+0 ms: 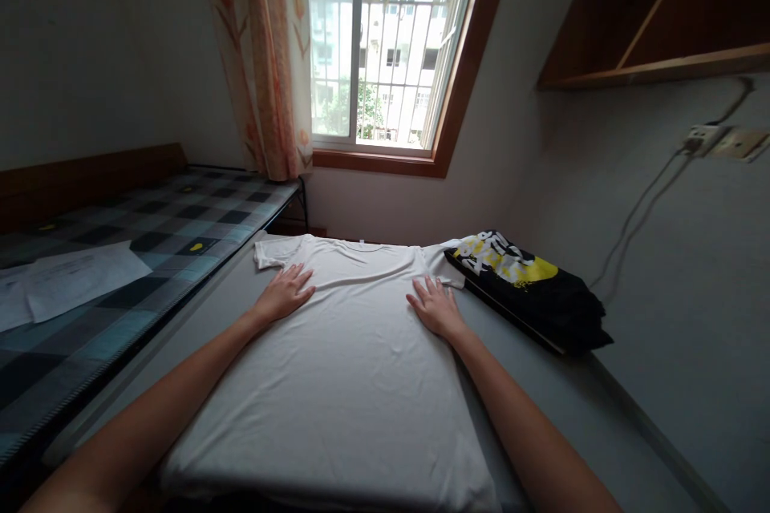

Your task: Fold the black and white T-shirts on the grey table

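A white T-shirt point(354, 369) lies spread out on a grey table point(541, 393), its neckline toward the window and its lower hem near me. My left hand point(284, 293) rests flat on the shirt's left side, just below the sleeve, fingers spread. On the right side, below the other sleeve, my right hand point(436, 307) lies with its fingers apart. Neither hand grips anything. Slight creases run across the chest. Part of the right sleeve touches a folded black garment point(541, 296) with yellow and white print.
A bed with a checkered mattress point(162, 216) stands at the left, with white papers point(84, 280) on it. A curtain point(265, 56) hangs by the barred window point(385, 56). A wooden shelf point(662, 68) and a socket with a cord point(701, 140) are on the right wall.
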`<state>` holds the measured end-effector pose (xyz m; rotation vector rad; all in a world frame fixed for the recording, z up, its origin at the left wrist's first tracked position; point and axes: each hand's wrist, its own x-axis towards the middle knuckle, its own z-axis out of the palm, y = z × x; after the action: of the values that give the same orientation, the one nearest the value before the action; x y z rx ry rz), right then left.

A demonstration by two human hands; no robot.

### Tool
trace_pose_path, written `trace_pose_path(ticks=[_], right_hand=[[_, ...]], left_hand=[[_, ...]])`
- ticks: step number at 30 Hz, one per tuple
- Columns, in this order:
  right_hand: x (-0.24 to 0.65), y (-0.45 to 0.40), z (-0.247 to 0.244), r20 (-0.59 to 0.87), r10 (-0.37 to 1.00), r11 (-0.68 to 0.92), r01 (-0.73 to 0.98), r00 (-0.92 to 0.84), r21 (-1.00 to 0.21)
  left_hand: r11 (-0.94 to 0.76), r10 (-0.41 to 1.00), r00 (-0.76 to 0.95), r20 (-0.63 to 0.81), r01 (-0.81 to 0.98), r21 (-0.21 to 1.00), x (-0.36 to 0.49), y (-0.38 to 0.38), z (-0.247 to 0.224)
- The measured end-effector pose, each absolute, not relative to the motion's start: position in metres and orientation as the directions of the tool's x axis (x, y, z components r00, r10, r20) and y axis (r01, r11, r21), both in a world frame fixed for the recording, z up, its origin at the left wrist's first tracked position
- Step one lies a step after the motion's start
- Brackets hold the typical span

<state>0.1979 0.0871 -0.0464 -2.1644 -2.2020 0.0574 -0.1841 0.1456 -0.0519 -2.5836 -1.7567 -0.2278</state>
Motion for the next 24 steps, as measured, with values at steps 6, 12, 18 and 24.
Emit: trace_pose_path(ticks=[6, 12, 18, 24], right_hand=[[0.189, 0.079, -0.046, -0.044, 0.998, -0.042, 0.998, 0.04, -0.042], [0.185, 0.072, -0.044, -0.063, 0.998, -0.028, 1.0, 0.027, -0.008], [0.181, 0.065, -0.046, -0.041, 0.999, -0.023, 1.0, 0.023, -0.007], [0.175, 0.051, -0.045, -0.05, 0.998, -0.046, 0.999, 0.046, -0.013]], left_hand=[[-0.347, 0.935, 0.34, 0.102, 0.936, 0.061, -0.185, 0.143, -0.052], [-0.328, 0.942, 0.323, 0.093, 0.944, 0.043, -0.185, 0.142, -0.055], [-0.324, 0.942, 0.315, 0.115, 0.943, 0.072, -0.186, 0.137, -0.055], [-0.316, 0.943, 0.303, 0.141, 0.945, 0.088, -0.191, 0.12, -0.056]])
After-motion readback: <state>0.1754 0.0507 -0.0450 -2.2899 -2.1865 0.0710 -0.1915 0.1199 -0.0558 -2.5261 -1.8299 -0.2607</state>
